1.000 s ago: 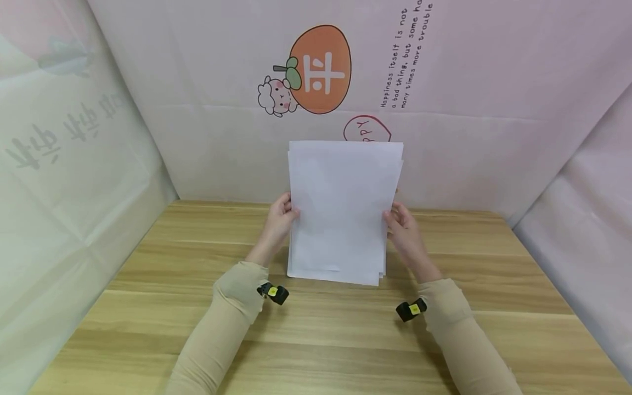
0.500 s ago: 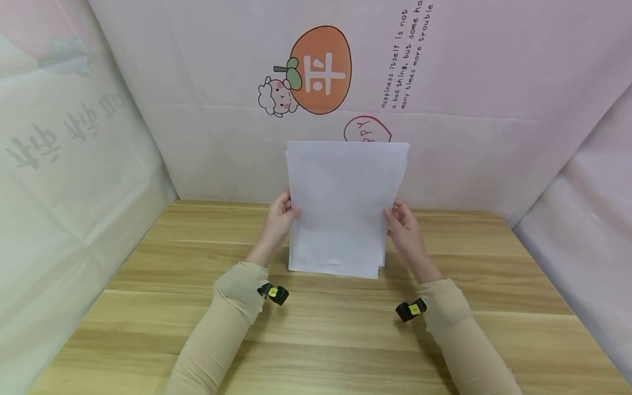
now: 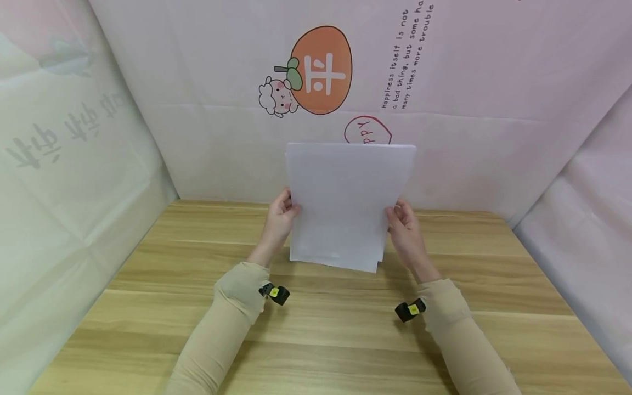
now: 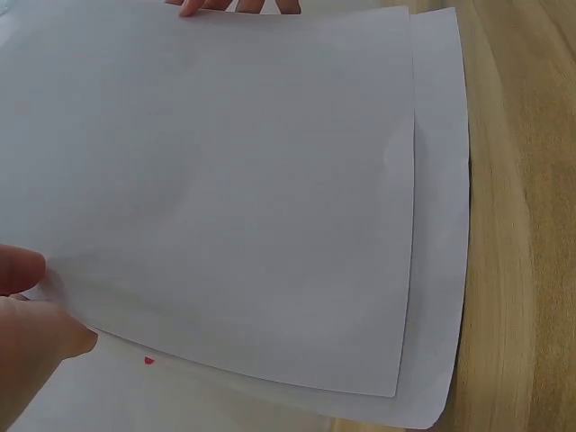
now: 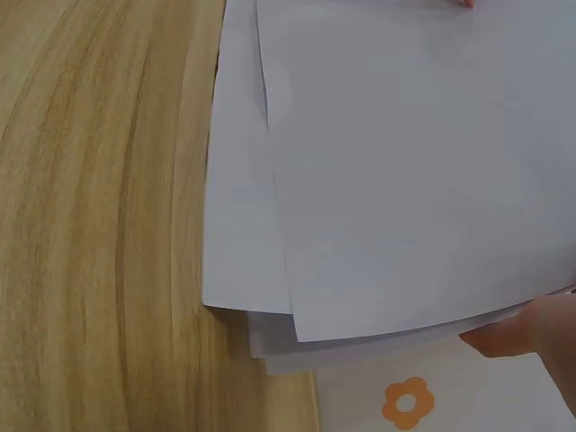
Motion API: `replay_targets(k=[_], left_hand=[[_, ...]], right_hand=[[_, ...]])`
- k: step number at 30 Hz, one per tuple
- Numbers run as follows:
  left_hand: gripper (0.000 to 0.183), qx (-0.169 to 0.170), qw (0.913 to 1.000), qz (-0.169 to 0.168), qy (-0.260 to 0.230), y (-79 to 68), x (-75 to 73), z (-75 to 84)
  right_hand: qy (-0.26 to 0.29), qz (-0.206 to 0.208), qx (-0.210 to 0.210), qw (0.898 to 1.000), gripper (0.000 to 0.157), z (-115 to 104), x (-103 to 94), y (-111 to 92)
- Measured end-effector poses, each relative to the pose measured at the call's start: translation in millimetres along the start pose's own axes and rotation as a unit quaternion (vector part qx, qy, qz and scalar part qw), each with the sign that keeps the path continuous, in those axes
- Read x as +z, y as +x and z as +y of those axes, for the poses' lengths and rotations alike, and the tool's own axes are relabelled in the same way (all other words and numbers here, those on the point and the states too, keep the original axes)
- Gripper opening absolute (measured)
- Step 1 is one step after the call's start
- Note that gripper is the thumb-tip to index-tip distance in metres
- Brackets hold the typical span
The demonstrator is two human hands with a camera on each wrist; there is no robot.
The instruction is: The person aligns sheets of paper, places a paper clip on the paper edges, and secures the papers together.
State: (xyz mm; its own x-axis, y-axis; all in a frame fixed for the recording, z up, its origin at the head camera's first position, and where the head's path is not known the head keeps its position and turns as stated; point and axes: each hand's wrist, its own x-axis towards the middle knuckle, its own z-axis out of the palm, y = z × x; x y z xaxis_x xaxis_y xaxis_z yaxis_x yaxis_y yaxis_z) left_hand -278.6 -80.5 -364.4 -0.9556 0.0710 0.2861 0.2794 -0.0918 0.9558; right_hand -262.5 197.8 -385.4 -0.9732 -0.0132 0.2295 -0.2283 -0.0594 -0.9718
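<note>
Held a stack of white paper roughly upright over the far part of the desk, broad face toward the head camera. Pinched its left edge in the left hand, thumb on the near face, fingers behind. Pinched its right edge in the right hand, likewise with thumb in front and fingers curled behind, at about the same height. Had the layers slightly out of line, with a corner jutting lowest at the bottom right. In the left wrist view, saw the front sheet set back from another sheet along the bottom edge; in the right wrist view, saw several layers staggered at the corner, near an orange flower print. Could not count the layers, nor tell contact from a narrow gap between bottom edge and desk. Wore beige sleeves, with black wrist devices near the cuffs. Faced a pale backdrop printed with an orange fruit, a small sheep and a red outline, partly covered by the stack.
</note>
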Motion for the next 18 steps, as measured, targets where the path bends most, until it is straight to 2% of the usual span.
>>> replay_targets(k=[7,12,18], left_hand=[[0.036,0.015,0.9999,0.002,0.006,-0.9,1.2,5.3],[0.035,0.026,0.9996,0.004,0.01,-1.4,2.1,8.3],[0.036,0.021,0.9998,0.001,0.008,-2.0,0.4,6.1]], right_hand=[[0.019,0.02,-0.053,0.998,0.007,0.1,1.9,0.3],[0.061,0.012,-0.084,0.995,0.011,0.5,2.1,0.9],[0.068,-0.001,-0.092,0.993,0.011,2.9,1.8,0.4]])
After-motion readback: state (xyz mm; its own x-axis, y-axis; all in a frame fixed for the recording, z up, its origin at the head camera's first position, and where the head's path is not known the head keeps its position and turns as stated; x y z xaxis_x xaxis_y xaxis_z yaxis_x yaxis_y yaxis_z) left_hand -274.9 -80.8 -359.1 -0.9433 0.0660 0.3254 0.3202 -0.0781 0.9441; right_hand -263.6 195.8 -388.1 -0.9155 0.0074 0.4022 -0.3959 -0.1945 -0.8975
